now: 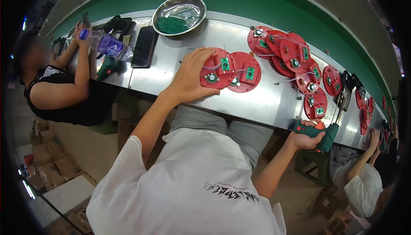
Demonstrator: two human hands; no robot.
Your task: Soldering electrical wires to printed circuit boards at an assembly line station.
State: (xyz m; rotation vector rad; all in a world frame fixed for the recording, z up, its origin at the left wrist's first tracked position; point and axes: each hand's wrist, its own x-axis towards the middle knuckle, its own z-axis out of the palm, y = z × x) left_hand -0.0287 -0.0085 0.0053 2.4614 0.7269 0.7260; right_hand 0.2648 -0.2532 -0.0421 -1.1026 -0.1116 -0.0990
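My left hand [191, 76] is wrapped round the left edge of a red round plate [218, 68] carrying a green circuit board, a small round component and thin wires. Its fingers lie along the upper rim and the thumb along the lower one. A second red plate [249, 72] of the same kind lies partly under it on the right. At the bench's front edge, low on the right, my right hand [305, 140] grips a dark green pistol-shaped electric screwdriver [329, 137] with an orange trigger. Its thin metal shaft points up and away from me.
Several more red plates [295, 53] are heaped on the metal bench [171, 59] to the right. At the back stands a steel bowl [179, 14] of thin green wires. Leftward are a black phone [144, 47] and a water bottle [105, 43]. Co-workers sit on both sides.
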